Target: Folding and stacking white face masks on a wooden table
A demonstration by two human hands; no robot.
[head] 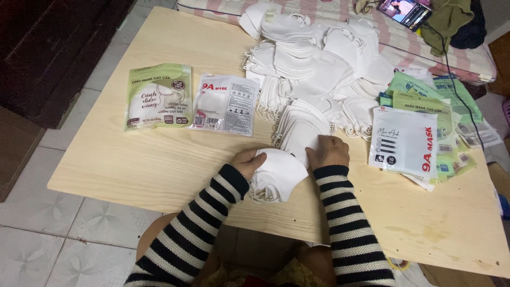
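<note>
The right hand [328, 151] hides part of the fanned white masks [297, 130]. The phone [406, 11] is cut off by the top edge. The desk [159, 165] runs off at the lower right.

Long knit sleeves w/ black-and-white horiz. stripes, black ribbed cuffs, both arms

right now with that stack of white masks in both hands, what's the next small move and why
Probably square up the small stack of white masks. The left hand grips its left edge and the right hand its right, at the near edge of the wooden table. The ear loops hang unevenly below it, and filled mask packets lie beyond.
</note>
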